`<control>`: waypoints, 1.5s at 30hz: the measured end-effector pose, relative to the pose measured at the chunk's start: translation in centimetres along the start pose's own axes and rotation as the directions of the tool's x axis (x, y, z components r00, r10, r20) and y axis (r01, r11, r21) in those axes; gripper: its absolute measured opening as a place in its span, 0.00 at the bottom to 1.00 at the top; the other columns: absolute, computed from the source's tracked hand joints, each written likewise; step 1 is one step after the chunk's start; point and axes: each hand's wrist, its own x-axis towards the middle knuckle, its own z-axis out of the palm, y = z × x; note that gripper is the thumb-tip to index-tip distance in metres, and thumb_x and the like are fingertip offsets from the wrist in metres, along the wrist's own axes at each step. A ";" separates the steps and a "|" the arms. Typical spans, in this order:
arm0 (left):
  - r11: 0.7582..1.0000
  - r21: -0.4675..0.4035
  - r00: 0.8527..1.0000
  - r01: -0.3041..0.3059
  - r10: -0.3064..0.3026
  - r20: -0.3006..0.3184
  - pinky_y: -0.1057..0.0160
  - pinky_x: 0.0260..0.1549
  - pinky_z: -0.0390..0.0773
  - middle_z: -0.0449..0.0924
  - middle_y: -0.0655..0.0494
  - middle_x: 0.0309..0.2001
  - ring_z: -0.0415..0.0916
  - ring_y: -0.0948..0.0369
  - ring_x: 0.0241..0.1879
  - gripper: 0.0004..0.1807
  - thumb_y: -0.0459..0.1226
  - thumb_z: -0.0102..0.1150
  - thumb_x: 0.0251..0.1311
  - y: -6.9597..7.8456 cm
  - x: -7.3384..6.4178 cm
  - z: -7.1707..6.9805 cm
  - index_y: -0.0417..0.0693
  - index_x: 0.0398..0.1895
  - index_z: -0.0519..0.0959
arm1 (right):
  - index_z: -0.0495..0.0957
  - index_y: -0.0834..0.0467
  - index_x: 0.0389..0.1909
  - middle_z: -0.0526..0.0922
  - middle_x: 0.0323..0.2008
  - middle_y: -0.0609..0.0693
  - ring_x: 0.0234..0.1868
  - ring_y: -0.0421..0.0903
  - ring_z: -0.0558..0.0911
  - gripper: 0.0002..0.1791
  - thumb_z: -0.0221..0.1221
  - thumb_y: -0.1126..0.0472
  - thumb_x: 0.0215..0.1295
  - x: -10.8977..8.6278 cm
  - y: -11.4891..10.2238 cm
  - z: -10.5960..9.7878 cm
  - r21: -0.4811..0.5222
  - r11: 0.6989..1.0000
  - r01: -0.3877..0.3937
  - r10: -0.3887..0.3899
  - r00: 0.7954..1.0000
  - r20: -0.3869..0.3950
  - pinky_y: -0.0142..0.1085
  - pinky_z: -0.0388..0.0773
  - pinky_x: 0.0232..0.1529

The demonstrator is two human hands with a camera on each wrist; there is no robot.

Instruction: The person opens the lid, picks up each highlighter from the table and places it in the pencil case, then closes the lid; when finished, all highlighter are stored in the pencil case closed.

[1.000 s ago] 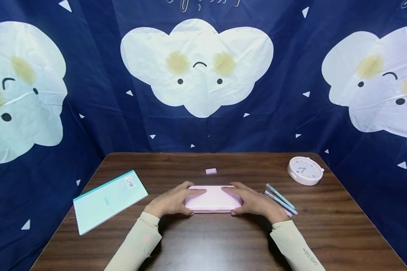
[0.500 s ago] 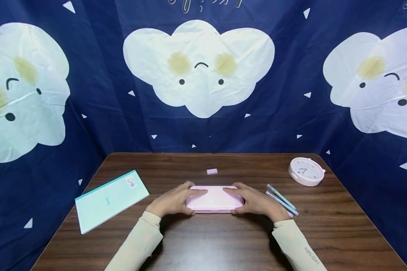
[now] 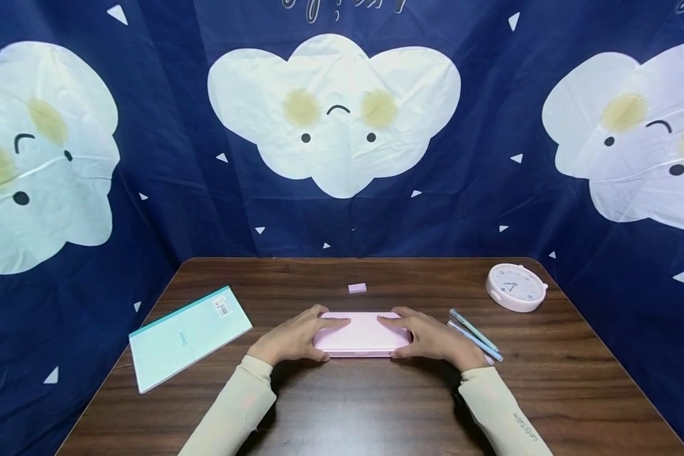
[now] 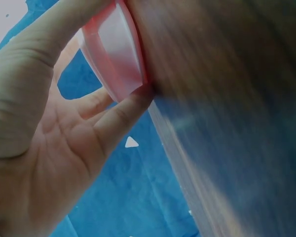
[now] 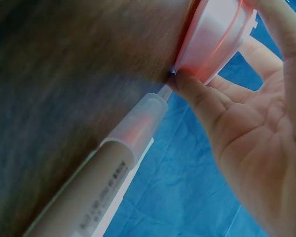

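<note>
A dark blue cloth [image 3: 296, 215] hangs beyond the far edge of the brown desk [image 3: 342, 411], where a pale notebook [image 3: 190, 339] lies slanted at the left edge. Midway between the side edges, the left hand [image 3: 296, 339] and right hand [image 3: 430, 339] grip opposite ends of a pink case [image 3: 359, 332], while a round clock [image 3: 515, 288] lies near the far right corner. Slim pens [image 3: 475, 341] crowd the right wrist, one partly hidden, and a small pink block [image 3: 357, 288] lies between case and far edge.

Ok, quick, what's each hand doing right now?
Left hand: holding the left end of the pink case.
Right hand: holding the right end of the pink case.
</note>
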 end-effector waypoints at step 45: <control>0.998 -0.054 0.999 -0.031 0.030 -0.010 0.42 0.63 0.79 0.71 0.44 0.68 0.73 0.47 0.66 0.51 0.35 0.84 0.56 0.1 0.1 -0.1 0.58 0.83 0.69 | 0.72 0.64 0.78 0.66 0.76 0.77 0.77 0.73 0.68 0.34 0.66 0.55 0.77 -0.4 0.9 -1.0 0.159 0.984 0.074 -0.080 0.996 0.031 0.68 0.67 0.72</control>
